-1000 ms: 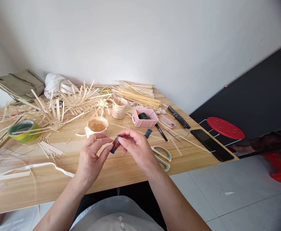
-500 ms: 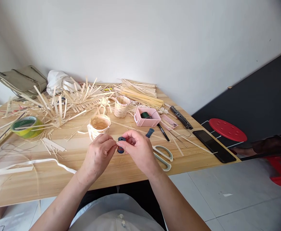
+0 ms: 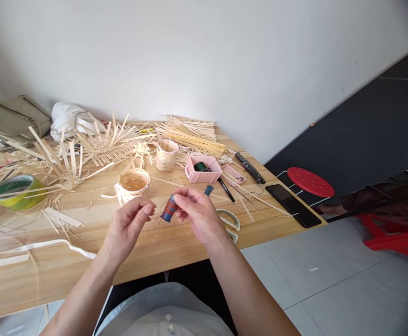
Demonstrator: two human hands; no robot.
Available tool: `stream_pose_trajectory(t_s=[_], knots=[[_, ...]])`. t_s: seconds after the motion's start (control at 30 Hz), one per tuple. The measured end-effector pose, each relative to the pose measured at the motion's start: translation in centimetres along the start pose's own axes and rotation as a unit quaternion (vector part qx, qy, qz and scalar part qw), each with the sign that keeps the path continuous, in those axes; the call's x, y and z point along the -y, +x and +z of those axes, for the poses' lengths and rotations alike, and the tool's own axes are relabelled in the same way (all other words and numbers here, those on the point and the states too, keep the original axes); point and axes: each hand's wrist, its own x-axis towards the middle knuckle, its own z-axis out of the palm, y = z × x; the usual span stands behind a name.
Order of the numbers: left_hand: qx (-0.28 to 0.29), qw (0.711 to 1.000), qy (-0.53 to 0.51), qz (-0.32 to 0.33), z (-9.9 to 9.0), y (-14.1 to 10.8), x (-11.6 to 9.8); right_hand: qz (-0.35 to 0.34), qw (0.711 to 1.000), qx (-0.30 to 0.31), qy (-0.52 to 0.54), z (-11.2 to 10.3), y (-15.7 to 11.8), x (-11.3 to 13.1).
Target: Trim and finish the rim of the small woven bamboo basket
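A blue spool wound with reddish thread (image 3: 169, 208) is pinched between the thumb and fingers of my right hand (image 3: 197, 212), tilted over the front of the table. To its left, my left hand (image 3: 129, 226) has thumb and fingertips pressed together; whatever they hold, if anything, is too small to make out. Thin loops of thread show faintly beneath the spool. Just beyond my left hand stands a small woven basket (image 3: 134, 183), and a second woven basket (image 3: 166, 155) is farther back. Another dark blue spool (image 3: 208, 190) shows behind my right hand.
A pink crate (image 3: 204, 170) holds dark green thread. Scissors (image 3: 229, 219), a black pen (image 3: 226, 190), a cutter (image 3: 250, 168) and a phone (image 3: 292, 205) lie right. Wood strips (image 3: 193, 140) cover the back; green-yellow tape (image 3: 18, 192) sits left. A red stool (image 3: 310, 182) stands beyond.
My hands have moved apart, the left one away from the spool. The spool has tilted in my right hand, showing more of its reddish thread. The view has shifted to the right.
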Motion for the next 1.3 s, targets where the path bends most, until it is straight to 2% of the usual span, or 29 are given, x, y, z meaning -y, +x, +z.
stream_pose_trajectory(t_s=[0.1, 0.23, 0.33, 0.43, 0.53, 0.63, 0.8, 0.9, 1.03, 1.17, 1.3], knots=[[0.038, 0.999, 0.031, 0.011, 0.5, -0.4, 0.0, -0.016, 1.000, 0.005, 0.002, 0.1, 0.0, 0.0], [0.000, 1.000, 0.027, 0.006, 1.0, -0.6, 0.3, -0.034, 0.999, 0.016, 0.001, 0.0, -0.2, -0.1], [-0.017, 0.999, -0.030, -0.038, 0.9, -0.5, 0.3, -0.052, 0.998, 0.027, -0.014, -0.1, -0.3, -0.3], [0.014, 0.992, -0.096, -0.077, 0.8, -0.5, 0.2, -0.073, 0.996, 0.045, -0.030, -0.2, -0.4, -0.3], [0.045, 0.970, -0.209, -0.114, 0.9, -0.7, 0.3, -0.091, 0.993, 0.064, -0.037, -0.4, -0.3, -0.4], [0.040, 0.959, -0.246, -0.134, 1.1, -0.8, 0.4, -0.108, 0.990, 0.083, -0.044, -0.6, -0.2, -0.5], [-0.015, 0.976, -0.198, -0.092, 1.4, -0.7, 0.1, -0.124, 0.987, 0.083, -0.055, -0.5, -0.3, -0.6], [-0.025, 0.986, -0.154, -0.054, 1.5, -0.6, -0.2, -0.116, 0.990, 0.073, -0.044, -0.2, -0.3, -0.6], [-0.051, 0.996, -0.076, 0.001, 1.5, -0.8, 0.2, -0.148, 0.985, 0.069, -0.052, -0.1, -0.4, -0.6], [-0.067, 0.994, 0.009, 0.085, 1.2, -0.8, 0.5, -0.167, 0.980, 0.075, -0.080, -0.1, -0.6, -0.5], [-0.108, 0.973, 0.138, 0.152, 0.9, -0.7, 0.1, -0.172, 0.974, 0.070, -0.129, -0.1, -0.9, -0.3]])
